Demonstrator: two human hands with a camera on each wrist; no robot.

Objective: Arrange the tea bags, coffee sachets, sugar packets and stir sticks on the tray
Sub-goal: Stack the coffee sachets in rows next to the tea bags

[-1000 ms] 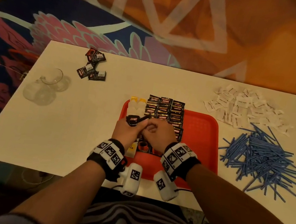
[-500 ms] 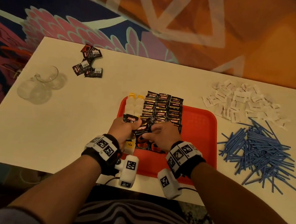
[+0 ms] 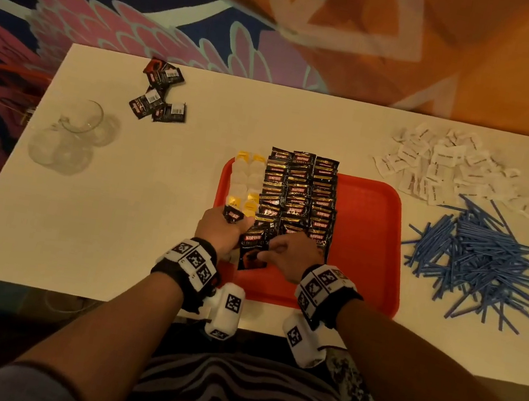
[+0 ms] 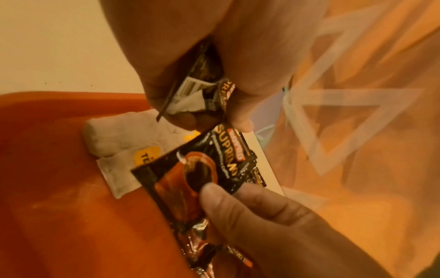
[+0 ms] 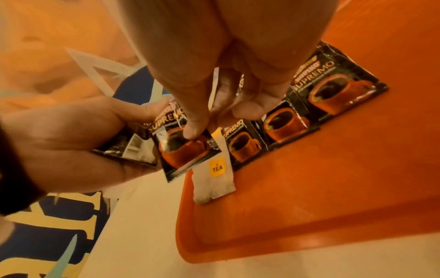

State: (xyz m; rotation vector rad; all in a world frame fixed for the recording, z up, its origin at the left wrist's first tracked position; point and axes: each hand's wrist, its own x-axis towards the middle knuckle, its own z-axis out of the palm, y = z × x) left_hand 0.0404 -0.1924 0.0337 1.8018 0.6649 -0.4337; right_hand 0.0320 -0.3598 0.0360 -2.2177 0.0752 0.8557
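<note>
A red tray [image 3: 369, 251] lies in the middle of the white table. A column of tea bags [image 3: 245, 180] runs down its left side, and rows of black coffee sachets [image 3: 299, 192] lie beside them. My left hand [image 3: 229, 226] grips a small stack of sachets [image 4: 202, 84] over the tray's near left corner. My right hand [image 3: 268, 253] pinches one sachet [image 3: 254, 247] by its lower part, thumb on top [image 4: 219, 197]. That sachet [image 5: 185, 148] hangs just above a tea bag [image 5: 216, 176], and its upper edge lies against my left thumb.
Sugar packets [image 3: 441, 166] are heaped at the back right, with a pile of blue stir sticks [image 3: 482, 259] in front of them. A few loose coffee sachets [image 3: 160, 93] lie at the back left, near clear glass cups [image 3: 68, 138]. The tray's right half is bare.
My right hand has drawn one sachet out of the stack in my left hand and brought it down and toward me. Both hands have shifted slightly nearer the tray's front edge.
</note>
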